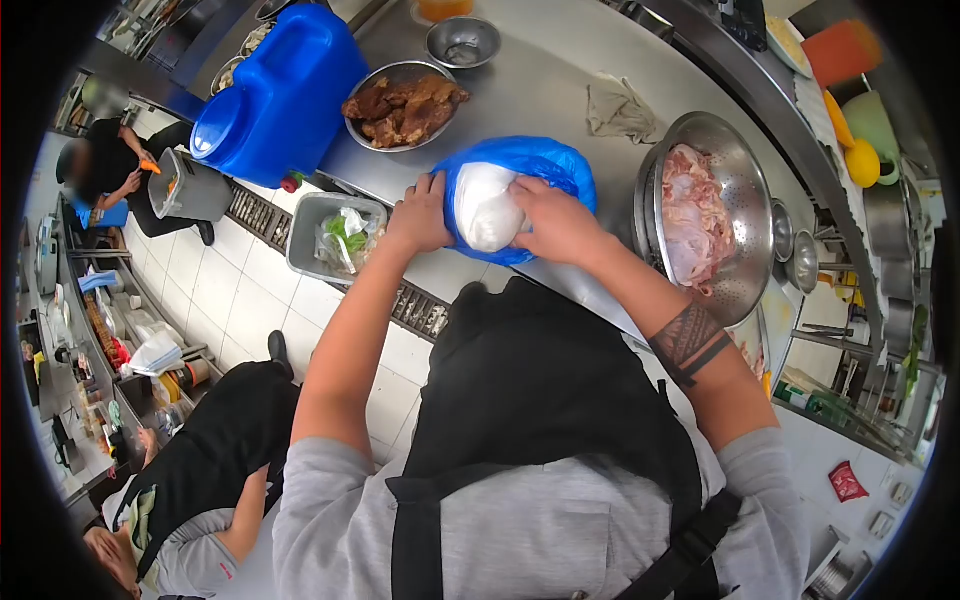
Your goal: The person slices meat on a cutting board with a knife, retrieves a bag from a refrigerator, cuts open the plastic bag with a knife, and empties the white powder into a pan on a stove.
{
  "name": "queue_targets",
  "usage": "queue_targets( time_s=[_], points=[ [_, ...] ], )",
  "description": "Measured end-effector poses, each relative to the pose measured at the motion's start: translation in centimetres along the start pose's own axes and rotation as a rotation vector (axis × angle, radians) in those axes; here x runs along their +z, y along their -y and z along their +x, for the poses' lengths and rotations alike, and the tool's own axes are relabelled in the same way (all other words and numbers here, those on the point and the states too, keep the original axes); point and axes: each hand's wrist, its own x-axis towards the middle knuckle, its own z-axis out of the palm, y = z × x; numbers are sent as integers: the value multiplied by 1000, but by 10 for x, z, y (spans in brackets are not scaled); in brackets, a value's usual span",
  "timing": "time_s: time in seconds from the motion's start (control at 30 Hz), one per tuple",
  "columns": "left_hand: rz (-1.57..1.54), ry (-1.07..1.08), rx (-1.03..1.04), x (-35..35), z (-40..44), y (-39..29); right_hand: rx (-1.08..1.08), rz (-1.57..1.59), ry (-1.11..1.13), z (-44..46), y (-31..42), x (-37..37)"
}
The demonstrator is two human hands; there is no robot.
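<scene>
White plastic-wrapped bundle (486, 212) sits in the mouth of a blue plastic bag (568, 165), at the near edge of the worktop (535, 90). Left hand (420, 213): fingers curled over the bag's left rim, holding film. Right hand (560, 222): thumb and fingers spread against the bundle's right side; can't tell if it's gripping.

Handling: contents hidden, so weight is a guess. Looks soft and rounded, probably sags if lifted. Film looks glossy and thin: expect some slip, and tearing if hauled from one spot. Best hold: one palm under the bundle, other hand on gathered rim (rim alone likely stretches).

Nearby: metal colander (748, 225) with raw meat (695, 220) to the right; metal bowl (432, 71) farther in from the near edge, left.
</scene>
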Motion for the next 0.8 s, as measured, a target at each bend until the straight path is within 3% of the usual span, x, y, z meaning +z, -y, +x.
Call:
queue_targets(
  time_s=[0.13, 0.17, 0.23, 0.27, 0.3, 0.37, 0.5, 0.63, 0.7, 0.8],
  points=[
    [-72, -181, 52, 18, -6, 8, -21, 24, 73, 12, -8, -6],
    [-74, -191, 46, 19, -11, 10, 58, 142, 42, 13, -6, -9],
    [-175, -417, 54, 15, -33, 2, 124, 258, 21, 13, 5, -9],
    [-548, -643, 126, 18, -49, -7, 110, 148, -64, 15, 17, -4],
    [-809, -603, 154, 20, -56, -16, 107, 41, -158, 15, 23, -2],
    [-909, -472, 258, 32, -59, -26, 87, -28, -139, 22, 22, 6],
    [-790, -591, 150, 30, -53, -37, 53, -57, -130, 42, 9, 13],
    [-754, -522, 100, 25, -52, -26, -24, -87, -130, 52, -9, 4],
    [-823, -496, 81, 26, -54, -23, -46, 46, -133, 54, -16, -4],
    [-687, -560, 112, 30, -61, -26, 34, 164, -143, 50, -23, -8]
  ],
)
